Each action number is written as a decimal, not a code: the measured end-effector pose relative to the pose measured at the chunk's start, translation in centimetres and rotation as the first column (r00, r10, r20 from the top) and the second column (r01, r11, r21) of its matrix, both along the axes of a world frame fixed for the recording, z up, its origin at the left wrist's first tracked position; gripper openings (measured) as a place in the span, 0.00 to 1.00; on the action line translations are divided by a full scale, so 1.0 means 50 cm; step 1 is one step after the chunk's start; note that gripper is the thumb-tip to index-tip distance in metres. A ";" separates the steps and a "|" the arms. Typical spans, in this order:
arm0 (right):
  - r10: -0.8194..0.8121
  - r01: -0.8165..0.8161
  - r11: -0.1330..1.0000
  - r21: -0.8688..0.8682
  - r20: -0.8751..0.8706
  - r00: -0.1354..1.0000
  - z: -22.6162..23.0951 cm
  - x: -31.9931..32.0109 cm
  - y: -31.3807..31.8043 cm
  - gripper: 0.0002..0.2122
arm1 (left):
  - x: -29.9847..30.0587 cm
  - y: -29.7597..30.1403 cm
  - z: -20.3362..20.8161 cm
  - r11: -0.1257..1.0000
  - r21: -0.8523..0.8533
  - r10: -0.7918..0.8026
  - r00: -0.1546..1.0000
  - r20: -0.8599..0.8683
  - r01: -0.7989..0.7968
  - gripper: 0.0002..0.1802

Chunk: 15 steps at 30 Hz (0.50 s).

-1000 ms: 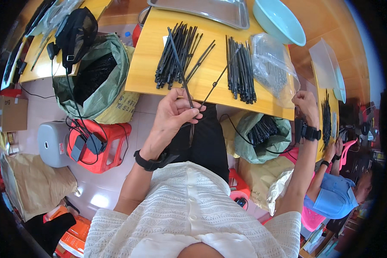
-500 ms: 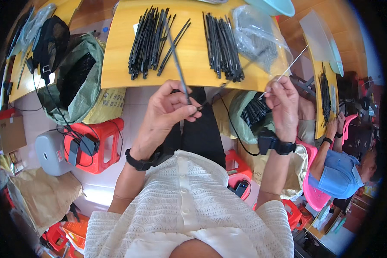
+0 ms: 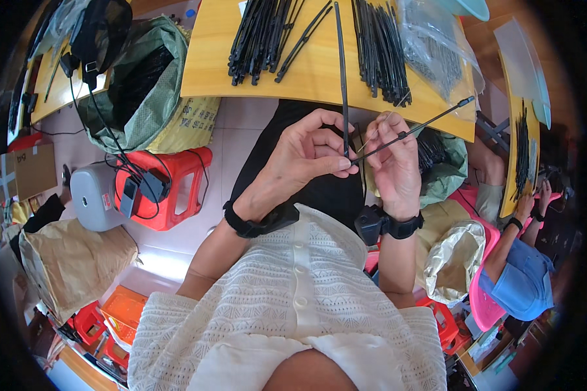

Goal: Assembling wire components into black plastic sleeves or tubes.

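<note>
My left hand point(image 3: 309, 153) is closed, pinching the lower end of a thin black rod point(image 3: 341, 65) between thumb and fingers. The rod stands nearly upright above the hand. From the same fingertips a second slender black rod point(image 3: 430, 122), with a small collar partway along, slants to the upper right across the fingers of my right hand point(image 3: 396, 159). My right fingers are curled in a pinch close to the left fingertips; a fine thin piece shows beside them, too small to name. Beyond the hands lie a left bundle of black rods point(image 3: 262, 42) and a right bundle point(image 3: 381, 55).
The yellow table point(image 3: 208, 72) also carries a clear plastic bag point(image 3: 437, 45) of dark pieces. Below stand a green woven sack point(image 3: 156, 98), a red stool point(image 3: 166, 208) and a grey stool point(image 3: 98, 195). At the right, a person in blue point(image 3: 518, 274) sits at another table.
My right hand has moved left, close beside the left hand. The rod leaning from my left hand now stands more upright. The view has shifted, so the table sits higher in it.
</note>
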State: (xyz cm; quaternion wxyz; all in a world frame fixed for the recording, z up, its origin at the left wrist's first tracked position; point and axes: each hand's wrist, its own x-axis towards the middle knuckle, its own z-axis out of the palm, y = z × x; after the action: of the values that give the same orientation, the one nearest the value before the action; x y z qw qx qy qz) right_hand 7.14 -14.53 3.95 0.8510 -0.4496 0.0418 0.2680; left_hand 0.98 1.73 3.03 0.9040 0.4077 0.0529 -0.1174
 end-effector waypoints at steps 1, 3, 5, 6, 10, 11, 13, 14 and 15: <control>0.009 -0.009 1.000 -0.013 0.026 1.000 -0.001 -0.004 0.006 0.03 | 0.000 0.001 -0.001 1.000 -0.002 -0.001 1.000 0.000 0.001 0.21; 0.026 -0.025 0.999 -0.033 0.026 0.999 -0.005 -0.008 0.011 0.03 | -0.001 0.001 -0.002 1.000 -0.002 -0.016 1.000 0.004 0.016 0.21; 0.044 -0.042 0.998 -0.053 0.026 0.999 -0.008 -0.012 0.014 0.03 | -0.004 0.003 -0.004 1.000 0.001 -0.014 1.000 0.005 0.014 0.21; 0.040 -0.037 0.997 -0.067 0.030 0.999 -0.009 -0.014 0.016 0.04 | -0.006 0.004 -0.004 1.000 0.006 -0.009 1.000 0.008 0.009 0.21; 0.058 -0.053 0.995 -0.087 0.056 0.997 -0.001 -0.016 0.018 0.04 | -0.009 0.005 -0.006 1.000 -0.012 -0.009 1.000 0.022 0.009 0.21; 0.059 -0.054 0.995 -0.088 0.057 0.997 0.001 -0.016 0.019 0.04 | -0.010 0.005 -0.008 1.000 -0.022 0.000 1.000 0.031 0.000 0.21; 0.062 -0.057 0.995 -0.087 0.050 0.997 0.002 -0.017 0.021 0.05 | -0.011 0.004 -0.009 0.999 -0.032 0.010 0.999 0.041 -0.008 0.21; 0.062 -0.058 0.995 -0.087 0.050 0.997 0.003 -0.018 0.022 0.05 | -0.011 0.004 -0.008 0.999 -0.033 0.006 0.999 0.038 -0.005 0.21; 0.053 -0.049 0.995 -0.088 0.037 0.998 0.005 -0.019 0.023 0.05 | -0.011 0.005 -0.007 0.999 -0.034 0.002 0.999 0.034 -0.001 0.21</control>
State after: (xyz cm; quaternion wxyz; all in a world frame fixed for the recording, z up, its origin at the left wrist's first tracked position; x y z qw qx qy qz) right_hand 6.18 -13.38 4.19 0.8240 -0.4926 0.0253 0.2787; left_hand 0.45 1.99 2.66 0.9115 0.3944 0.0358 -0.1109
